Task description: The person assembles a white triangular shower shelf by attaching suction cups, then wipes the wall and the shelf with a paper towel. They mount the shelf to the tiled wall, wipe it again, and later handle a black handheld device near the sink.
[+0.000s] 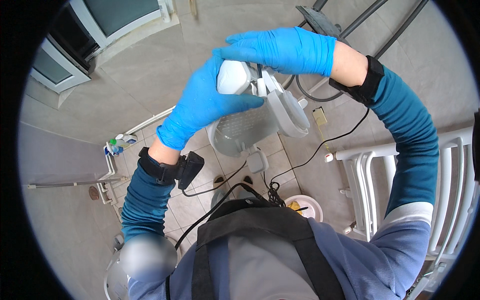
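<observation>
A white plastic wall fixture (289, 111) with rounded parts and a translucent, perforated tray (245, 129) is in front of me. My left hand (202, 100), in a blue glove, is closed around the rounded white block at its upper end, the thumb across its front. Blue-gloved too, my right hand (282, 50) lies over the top of the fixture. Its fingers stretch left, apart at the tips, and touch or nearly touch my left fingers; its thumb is hidden. A small square white piece (257, 161) hangs below the tray.
White towel-radiator bars (372, 182) stand on the right. Grey pipes (367, 17) and a dark hose run at the upper right. A pinkish basin (312, 206) with something yellow is on the tiled floor near dangling black cables (274, 195). Bottles (120, 142) stand far left, below a window (120, 20).
</observation>
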Available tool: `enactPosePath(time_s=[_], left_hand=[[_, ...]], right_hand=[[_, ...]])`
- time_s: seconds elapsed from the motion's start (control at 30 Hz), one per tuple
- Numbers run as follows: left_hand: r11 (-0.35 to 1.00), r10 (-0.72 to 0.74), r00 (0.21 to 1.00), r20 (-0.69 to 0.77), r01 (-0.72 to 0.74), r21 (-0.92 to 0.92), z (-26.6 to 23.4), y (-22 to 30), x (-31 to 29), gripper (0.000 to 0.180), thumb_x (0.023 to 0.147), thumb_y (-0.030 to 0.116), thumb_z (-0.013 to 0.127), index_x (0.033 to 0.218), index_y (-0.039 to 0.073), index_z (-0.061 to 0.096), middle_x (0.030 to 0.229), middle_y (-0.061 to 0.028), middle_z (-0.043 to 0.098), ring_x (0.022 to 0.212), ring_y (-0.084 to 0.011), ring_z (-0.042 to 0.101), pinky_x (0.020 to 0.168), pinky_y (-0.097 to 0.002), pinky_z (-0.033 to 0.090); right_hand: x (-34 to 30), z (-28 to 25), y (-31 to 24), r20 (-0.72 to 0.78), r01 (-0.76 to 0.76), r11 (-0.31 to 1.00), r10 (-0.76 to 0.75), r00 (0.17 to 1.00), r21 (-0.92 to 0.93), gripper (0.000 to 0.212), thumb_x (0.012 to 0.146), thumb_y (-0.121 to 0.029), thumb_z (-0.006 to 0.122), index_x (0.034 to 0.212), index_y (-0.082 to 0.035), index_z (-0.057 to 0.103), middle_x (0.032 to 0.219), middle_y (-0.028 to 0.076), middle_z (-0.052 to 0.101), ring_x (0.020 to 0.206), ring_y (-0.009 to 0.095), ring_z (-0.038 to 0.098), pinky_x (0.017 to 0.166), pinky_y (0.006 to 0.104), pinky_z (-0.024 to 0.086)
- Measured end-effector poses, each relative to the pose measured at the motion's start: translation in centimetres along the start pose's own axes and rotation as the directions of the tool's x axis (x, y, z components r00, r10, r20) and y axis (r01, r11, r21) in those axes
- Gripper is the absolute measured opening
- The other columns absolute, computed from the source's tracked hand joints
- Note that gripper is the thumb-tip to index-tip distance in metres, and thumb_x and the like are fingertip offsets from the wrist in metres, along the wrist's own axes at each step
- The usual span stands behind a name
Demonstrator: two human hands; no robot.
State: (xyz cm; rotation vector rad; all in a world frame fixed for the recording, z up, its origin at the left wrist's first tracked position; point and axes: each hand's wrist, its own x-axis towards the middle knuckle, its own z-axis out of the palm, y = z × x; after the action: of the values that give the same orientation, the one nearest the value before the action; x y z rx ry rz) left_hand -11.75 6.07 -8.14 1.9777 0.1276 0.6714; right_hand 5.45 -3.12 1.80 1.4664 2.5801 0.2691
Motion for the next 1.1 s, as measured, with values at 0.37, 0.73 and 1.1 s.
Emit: enactPosePath(time_s=[0.37, 0.73, 1.1], left_hand=[[0.995, 0.060, 0.997, 0.047, -0.056, -0.081, -0.8, 0.5, -1.3, 0.072, 0.066, 0.035, 0.083, 0.120, 0.002, 0.050, 0.108, -0.0162, 0.062, 0.098, -0.0274, 0.062, 0.084, -0.0381, 0.051], [0.965, 0.048, 0.999, 0.010, -0.043, -0.258, -1.3, 0.4, -1.3, 0.061, 0.071, 0.026, 0.079, 0.120, 0.002, 0.052, 0.105, -0.0100, 0.062, 0.095, -0.0192, 0.059, 0.084, -0.0335, 0.049], [0.950, -0.024, 1.000, 0.013, 0.027, -0.311, -1.3, -0.4, -0.9, 0.056, 0.074, 0.024, 0.076, 0.120, 0.001, 0.053, 0.106, -0.0080, 0.060, 0.095, -0.0163, 0.057, 0.084, -0.0315, 0.048]], right_hand=[[0.9, -1.4, -1.6, 0.161, -0.065, 0.995, 0.053, 0.985, 0.070, 0.050, 0.091, -0.015, 0.052, 0.139, -0.021, 0.038, 0.138, 0.012, 0.047, 0.111, 0.030, 0.059, 0.092, 0.0362, 0.052], [1.3, 0.5, -0.6, -0.055, -0.097, 0.964, 0.114, 0.992, 0.249, 0.043, 0.093, -0.017, 0.050, 0.135, -0.024, 0.047, 0.141, 0.005, 0.046, 0.116, 0.028, 0.056, 0.099, 0.0356, 0.048], [1.6, 1.6, -0.1, -0.143, -0.053, 0.951, 0.101, 0.985, 0.305, 0.045, 0.089, -0.016, 0.055, 0.133, -0.024, 0.050, 0.126, 0.006, 0.058, 0.107, 0.027, 0.060, 0.092, 0.0339, 0.051]])
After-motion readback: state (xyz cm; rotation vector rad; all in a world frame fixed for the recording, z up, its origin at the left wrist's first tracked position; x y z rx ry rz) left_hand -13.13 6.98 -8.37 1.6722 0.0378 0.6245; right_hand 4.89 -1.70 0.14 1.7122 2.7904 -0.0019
